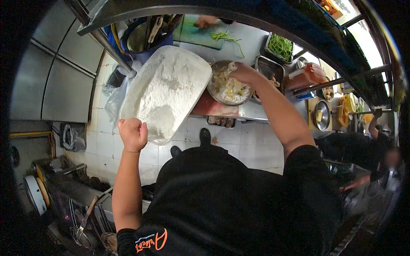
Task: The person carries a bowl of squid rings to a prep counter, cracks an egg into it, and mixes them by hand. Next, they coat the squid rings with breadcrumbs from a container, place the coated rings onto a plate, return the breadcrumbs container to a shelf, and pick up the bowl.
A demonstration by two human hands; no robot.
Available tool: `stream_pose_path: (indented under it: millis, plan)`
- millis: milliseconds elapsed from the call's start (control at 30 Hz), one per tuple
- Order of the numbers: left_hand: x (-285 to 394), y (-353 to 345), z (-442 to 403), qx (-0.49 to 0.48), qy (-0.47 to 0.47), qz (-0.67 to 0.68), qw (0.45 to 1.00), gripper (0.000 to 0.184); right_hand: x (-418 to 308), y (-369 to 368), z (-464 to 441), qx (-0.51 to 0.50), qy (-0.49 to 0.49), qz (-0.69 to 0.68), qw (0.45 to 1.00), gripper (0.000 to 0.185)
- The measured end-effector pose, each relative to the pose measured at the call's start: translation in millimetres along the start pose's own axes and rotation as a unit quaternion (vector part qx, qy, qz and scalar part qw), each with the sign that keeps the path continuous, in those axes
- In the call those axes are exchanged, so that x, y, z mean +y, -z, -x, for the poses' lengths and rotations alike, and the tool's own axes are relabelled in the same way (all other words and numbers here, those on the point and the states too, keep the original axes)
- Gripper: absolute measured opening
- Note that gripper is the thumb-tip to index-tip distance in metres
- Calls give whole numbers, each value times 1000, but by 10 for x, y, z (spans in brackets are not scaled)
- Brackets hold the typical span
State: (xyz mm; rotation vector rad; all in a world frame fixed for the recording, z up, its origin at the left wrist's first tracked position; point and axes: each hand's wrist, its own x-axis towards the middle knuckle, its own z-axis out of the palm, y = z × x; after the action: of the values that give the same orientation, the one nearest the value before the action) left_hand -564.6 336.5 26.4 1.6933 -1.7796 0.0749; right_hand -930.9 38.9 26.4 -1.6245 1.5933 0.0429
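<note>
My left hand [133,134] is closed on the near left rim of a big white plastic tub [197,64], which is tilted and reaches past the counter's edge. White powder like flour [164,94] covers its inside. My right hand [244,73] is over the far right part of a round metal bowl [222,101], fingers bent, with white powder on the fingertips. Whatever the fingers hold, if anything, is hidden. White powder and a yellow, egg-like wet mix [232,91] lie in this bowl, close beside the tub.
Across the counter, another person's hand [207,21] is over a green cutting board [192,34] with green beans [224,37]. A bean tray [279,46], metal pan [269,64] and red container [305,77] stand right. A shelf [256,21] hangs overhead. Another person [354,147] stands right.
</note>
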Motion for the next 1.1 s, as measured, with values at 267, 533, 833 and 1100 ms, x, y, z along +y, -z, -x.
stream_pose_path:
  millis: [267,533,833,1100]
  plan:
    - [62,39,-23,-12,6,3,1000,19,170,-953,99,231,143,405,873,57]
    - [35,10,5,3,-5,5,1000,17,187,-342,-348,54,96,133,985,59]
    - [72,-7,-19,0,13,-5,1000,18,-269,-315,190,3,-11,-58,998,66]
    - [50,-28,2,6,3,-11,1000,18,478,-898,206,230,232,419,847,71]
